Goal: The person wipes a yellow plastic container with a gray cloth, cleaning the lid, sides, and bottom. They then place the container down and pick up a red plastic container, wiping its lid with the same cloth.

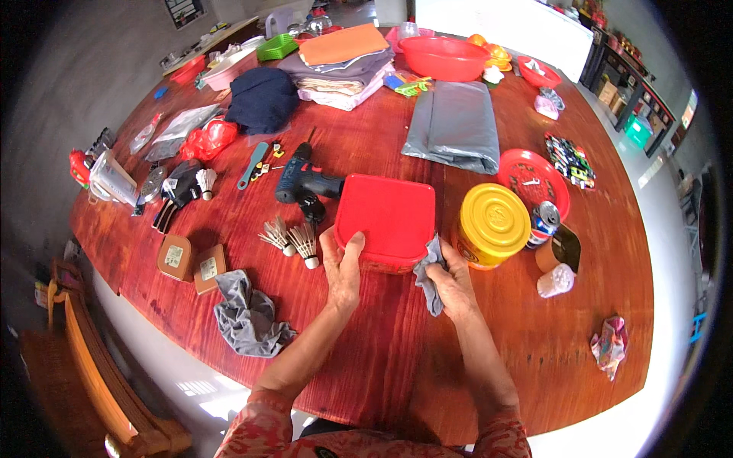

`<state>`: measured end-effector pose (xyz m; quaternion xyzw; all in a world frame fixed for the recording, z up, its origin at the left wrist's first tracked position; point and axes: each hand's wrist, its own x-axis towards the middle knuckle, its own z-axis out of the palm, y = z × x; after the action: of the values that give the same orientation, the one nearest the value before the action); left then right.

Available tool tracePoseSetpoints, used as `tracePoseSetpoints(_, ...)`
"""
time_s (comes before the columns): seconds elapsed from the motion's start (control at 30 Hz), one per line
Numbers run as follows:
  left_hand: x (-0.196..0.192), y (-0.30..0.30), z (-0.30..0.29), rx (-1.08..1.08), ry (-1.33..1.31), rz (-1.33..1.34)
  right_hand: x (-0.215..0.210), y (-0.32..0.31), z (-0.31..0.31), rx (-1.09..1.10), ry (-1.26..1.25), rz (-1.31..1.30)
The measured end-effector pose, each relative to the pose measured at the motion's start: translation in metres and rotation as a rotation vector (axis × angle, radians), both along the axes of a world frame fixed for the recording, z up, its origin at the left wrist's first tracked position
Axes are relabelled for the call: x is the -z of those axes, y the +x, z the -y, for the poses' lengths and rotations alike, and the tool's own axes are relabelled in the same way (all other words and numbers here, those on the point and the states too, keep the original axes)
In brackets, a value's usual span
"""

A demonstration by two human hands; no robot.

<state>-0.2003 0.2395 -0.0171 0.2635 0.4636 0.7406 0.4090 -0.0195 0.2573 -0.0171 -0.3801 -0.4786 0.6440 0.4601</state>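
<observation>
So I've got my left hand (pixel 343 267) clamped on the near left corner of the red square container (pixel 387 221), thumb on the lid. My right hand (pixel 452 284) is closed around a grey cloth (pixel 429 276), pressed against the container's near right corner. The container sits mid-table toward the near edge, with the yellow-lidded jar (pixel 493 224) just right of it and the shuttlecocks (pixel 294 240) to its left

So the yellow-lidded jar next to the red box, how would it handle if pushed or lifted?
The yellow-lidded jar stands upright and looks squat and wide, so it would probably slide rather than tip. Its round body would likely roll if knocked over. It looks like rigid plastic, so probably stiff; its weight cannot be told.
</observation>
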Motion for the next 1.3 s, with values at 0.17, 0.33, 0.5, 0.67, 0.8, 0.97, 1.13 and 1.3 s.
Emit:
tracePoseSetpoints(0.17, -0.029, 0.026, 0.080, 0.145, -0.098, 0.042, -0.020, 0.034, 0.073, 0.074, 0.070, 0.170)
tracePoseSetpoints(0.33, -0.022, 0.061, 0.148, 0.300, -0.184, 0.141, -0.050, 0.077, 0.157, 0.145, -0.010, 0.200)
tracePoseSetpoints(0.5, -0.006, 0.096, 0.195, 0.397, -0.182, 0.138, -0.036, 0.110, 0.224, 0.274, 0.000, 0.165)
tracePoseSetpoints(0.67, -0.002, 0.111, 0.219, 0.559, -0.173, 0.188, -0.035, 0.128, 0.268, 0.348, -0.093, 0.049)
tracePoseSetpoints(0.8, -0.004, 0.109, 0.216, 0.740, -0.164, 0.164, -0.023, 0.133, 0.286, 0.406, -0.093, 0.023)
tracePoseSetpoints(0.97, 0.011, 0.112, 0.213, 0.712, -0.263, 0.206, -0.004, 0.138, 0.286, 0.407, -0.068, 0.067)
tracePoseSetpoints(1.13, 0.025, 0.110, 0.207, 0.738, -0.222, 0.206, 0.030, 0.144, 0.279, 0.544, 0.015, 0.057)
tracePoseSetpoints(1.3, 0.018, 0.121, 0.210, 0.619, -0.178, 0.156, -0.019, 0.158, 0.273, 0.752, 0.198, 0.279)
